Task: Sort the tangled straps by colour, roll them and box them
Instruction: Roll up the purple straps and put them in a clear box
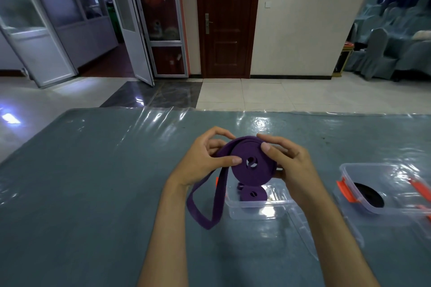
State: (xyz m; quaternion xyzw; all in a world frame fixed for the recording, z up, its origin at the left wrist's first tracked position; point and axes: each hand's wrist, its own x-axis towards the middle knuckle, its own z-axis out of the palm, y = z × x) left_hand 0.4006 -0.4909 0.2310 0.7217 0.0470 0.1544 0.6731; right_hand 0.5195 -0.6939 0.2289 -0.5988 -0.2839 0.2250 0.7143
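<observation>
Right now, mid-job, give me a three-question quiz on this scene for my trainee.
1. True or false: the purple strap both hands wind is fully rolled.
2. Which holds a black roll? A) box under the hands B) box at right
3. What colour are the boxes' latches?

Key: 1. False: a tail loop hangs down beside the left hand; right hand steadies the coil. 2. B. 3. Orange.

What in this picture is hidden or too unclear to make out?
- Head view: the near clear box is partly hidden by the purple roll and right hand.
- The far box is cut off at the right edge.
- Its dark contents are blurred.
</observation>
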